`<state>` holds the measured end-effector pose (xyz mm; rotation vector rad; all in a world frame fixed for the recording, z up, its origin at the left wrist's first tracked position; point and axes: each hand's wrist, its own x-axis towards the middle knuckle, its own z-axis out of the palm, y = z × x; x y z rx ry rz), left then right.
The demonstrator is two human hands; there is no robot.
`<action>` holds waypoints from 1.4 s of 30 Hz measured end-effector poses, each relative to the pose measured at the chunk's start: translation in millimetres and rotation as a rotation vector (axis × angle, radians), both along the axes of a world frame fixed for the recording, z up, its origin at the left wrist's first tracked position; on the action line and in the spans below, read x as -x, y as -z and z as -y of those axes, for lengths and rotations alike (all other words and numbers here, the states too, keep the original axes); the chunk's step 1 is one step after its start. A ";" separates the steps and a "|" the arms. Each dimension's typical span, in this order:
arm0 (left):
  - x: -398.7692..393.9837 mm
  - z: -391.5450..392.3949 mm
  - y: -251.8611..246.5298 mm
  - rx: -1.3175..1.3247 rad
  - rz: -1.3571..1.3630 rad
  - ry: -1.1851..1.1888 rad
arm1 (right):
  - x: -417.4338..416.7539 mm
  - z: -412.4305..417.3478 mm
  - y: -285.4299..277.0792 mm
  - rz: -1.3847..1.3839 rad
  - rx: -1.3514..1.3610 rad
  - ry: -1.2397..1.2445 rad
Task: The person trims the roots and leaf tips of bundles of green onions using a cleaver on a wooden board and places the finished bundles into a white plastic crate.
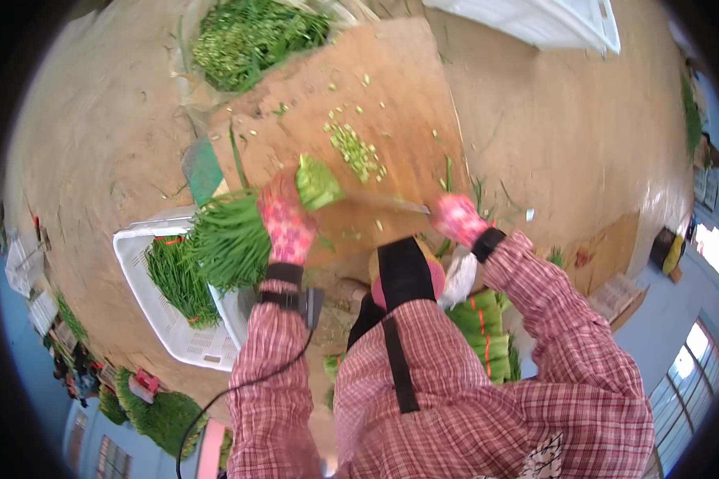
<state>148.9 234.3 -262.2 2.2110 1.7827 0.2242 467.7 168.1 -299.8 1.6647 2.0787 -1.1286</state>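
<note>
My left hand, in a pink patterned glove, grips a bundle of long green stalks, perhaps garlic shoots or chives. The pale cut ends point right over a brown wooden board. My right hand, in a like glove, is closed on the handle end of a knife; its blade is blurred and points left toward the cut ends. Small chopped pieces lie on the board above the blade. The knife handle is hidden in my fist.
A white plastic crate with a tied green bundle stands at left. A heap of trimmings lies beyond the board in a plastic-lined holder. Tied bundles lie beside my body at right. Another white crate is at the top.
</note>
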 end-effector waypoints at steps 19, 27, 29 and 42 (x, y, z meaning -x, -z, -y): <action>-25.8 -10.7 21.8 0.135 -0.317 -0.006 | 71.1 -222.3 -22.7 -0.149 -0.137 0.068; -16.5 -71.4 23.1 0.534 -0.376 0.016 | 97.2 -122.2 -21.4 -0.091 0.075 0.385; -16.1 -83.9 16.5 0.691 -0.310 0.064 | 97.0 -124.7 -9.4 -0.062 0.064 0.366; -24.6 -20.0 32.2 0.219 -0.420 0.014 | 62.3 -161.2 17.4 0.124 -0.381 0.092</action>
